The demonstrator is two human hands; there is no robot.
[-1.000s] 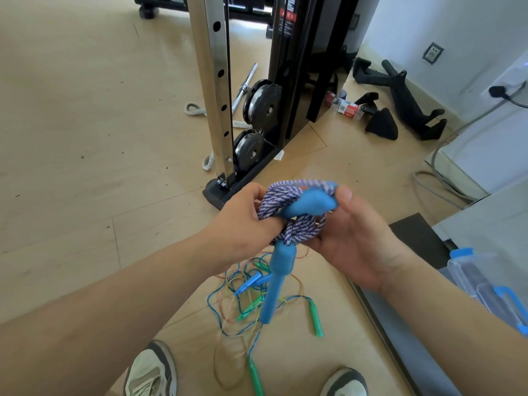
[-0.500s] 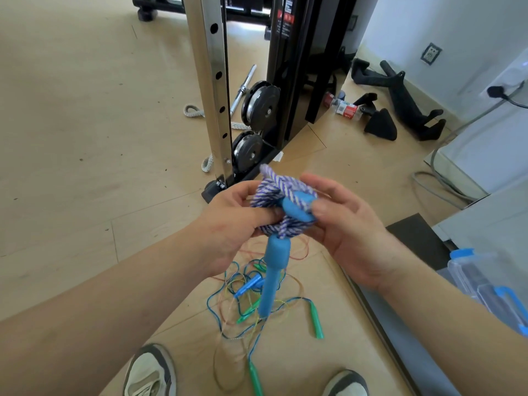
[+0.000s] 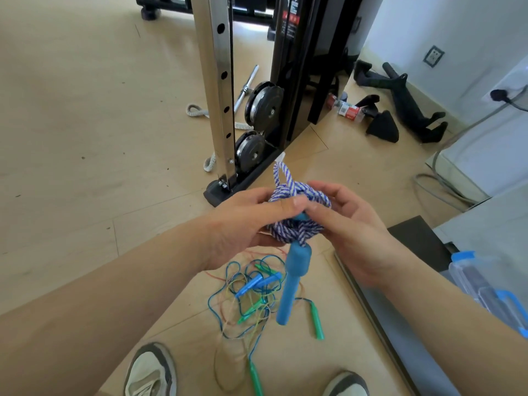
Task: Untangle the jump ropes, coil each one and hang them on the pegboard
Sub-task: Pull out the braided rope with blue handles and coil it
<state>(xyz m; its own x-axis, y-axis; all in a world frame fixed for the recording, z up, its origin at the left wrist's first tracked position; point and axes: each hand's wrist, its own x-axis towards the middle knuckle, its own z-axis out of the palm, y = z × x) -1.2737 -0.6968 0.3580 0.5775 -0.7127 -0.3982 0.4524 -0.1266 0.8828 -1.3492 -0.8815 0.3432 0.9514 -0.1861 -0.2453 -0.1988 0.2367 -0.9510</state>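
Note:
A blue-and-white braided jump rope [image 3: 297, 230] is bundled in a coil between both hands at chest height. My left hand [image 3: 245, 221] grips the coil from the left, thumb over the top. My right hand [image 3: 348, 224] holds it from the right, fingers curled round the far side. One blue foam handle [image 3: 293, 284] hangs straight down from the bundle; the second handle is mostly hidden inside it. A rope loop [image 3: 281, 178] sticks up from the coil. On the floor below lies a tangle of thin blue, green and orange jump ropes [image 3: 251, 295] with green handles. No pegboard is in view.
A steel upright [image 3: 218, 87] of a gym rack with weight plates [image 3: 264, 105] stands just ahead. Black handles [image 3: 400, 98] lie by the wall. A grey mat edge [image 3: 380, 310] and a clear blue-lidded box [image 3: 485, 290] are at right. My shoes [image 3: 151, 372] are below.
The upper blue handle has been pushed into the coil and is now mostly hidden. A rope loop now stands up above the bundle. Both hands have closed in tighter around it.

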